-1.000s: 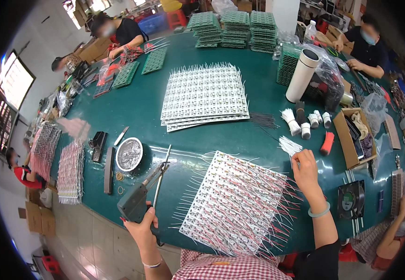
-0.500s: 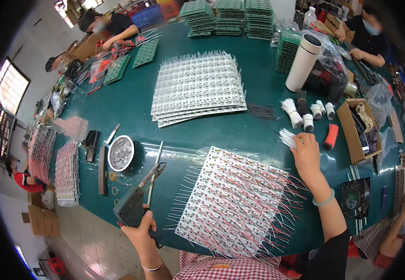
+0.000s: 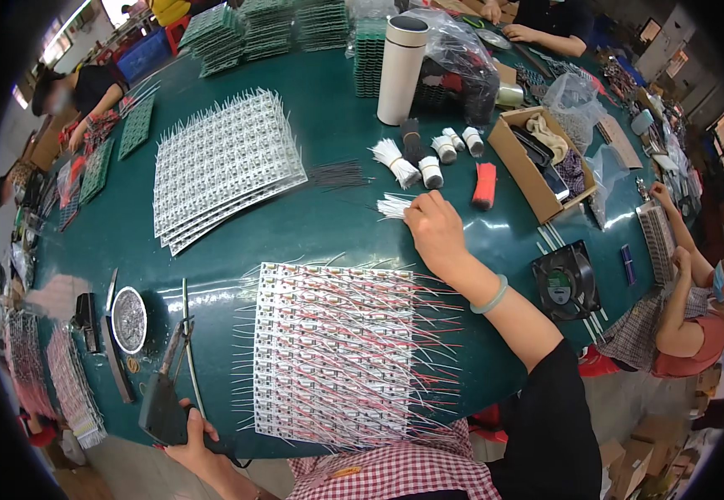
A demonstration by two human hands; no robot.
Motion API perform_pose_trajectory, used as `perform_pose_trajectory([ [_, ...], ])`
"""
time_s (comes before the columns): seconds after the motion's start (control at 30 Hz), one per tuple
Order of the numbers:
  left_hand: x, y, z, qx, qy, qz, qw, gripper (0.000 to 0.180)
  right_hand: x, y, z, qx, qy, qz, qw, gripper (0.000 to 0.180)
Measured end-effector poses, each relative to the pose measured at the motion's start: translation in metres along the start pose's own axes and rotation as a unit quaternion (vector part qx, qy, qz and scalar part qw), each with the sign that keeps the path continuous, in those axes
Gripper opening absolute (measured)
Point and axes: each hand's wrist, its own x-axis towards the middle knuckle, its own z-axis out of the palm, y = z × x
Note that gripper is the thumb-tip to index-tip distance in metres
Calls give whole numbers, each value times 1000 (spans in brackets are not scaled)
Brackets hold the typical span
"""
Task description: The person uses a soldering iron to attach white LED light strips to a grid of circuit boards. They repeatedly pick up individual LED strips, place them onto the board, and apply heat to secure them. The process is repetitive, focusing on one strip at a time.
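My left hand, at the lower left, is wrapped round the handle of a dark soldering gun, its metal tip pointing away from me. A pale solder tube or wire runs beside the tip. In front of me lies a white panel of small circuit boards, covered with thin red and white wires that stick out past its edges. Beyond the panel's far right corner, my right hand has its fingers bent down on the near end of a loose pile of short white wires. Its fingertips are partly hidden.
Stacked white board panels stand beyond, beside loose black wires. Bundled wires, a white flask, a cardboard box and a black fan stand right. A solder bowl is left. Co-workers sit around the table.
The view has swung to the right, so the table's things appear farther left. My right hand stays at the white wires, and my left hand still holds the soldering gun.
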Motion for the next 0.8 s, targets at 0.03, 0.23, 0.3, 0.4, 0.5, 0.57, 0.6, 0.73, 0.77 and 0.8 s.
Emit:
perform_pose_trajectory([
  [0.03,2,-2,-5,4,-6,-4,1000,33,0,-1,1,-2,1,-3,1000,2],
  [0.23,2,-4,-7,-2,-12,2,1000,34,3,-2,7,-27,-5,-12,1000,4],
  [0.3,0,-3,-6,-2,-10,3,1000,33,4,-2,6,-30,-18,-9,999,5],
  [0.4,1,-6,-7,3,-8,1,1000,33,7,-3,4,-37,-16,-2,999,7],
  [0.5,1,-7,-8,8,-10,1,1000,33,8,-1,4,-19,9,9,1000,10],
  [0.57,1,-6,-8,3,-8,1,1000,33,7,-1,4,-2,1,23,1000,7],
  [0.6,0,-6,-7,2,-8,2,1000,33,7,0,3,6,-4,30,1000,6],
  [0.73,0,-6,-5,-1,-8,2,1000,34,3,5,4,34,4,37,999,5],
  [0.77,0,-7,-5,0,-8,2,1000,34,3,6,4,39,4,39,998,6],
  [0.8,0,-7,-5,-1,-9,2,1000,34,3,6,4,44,4,40,998,7],
])
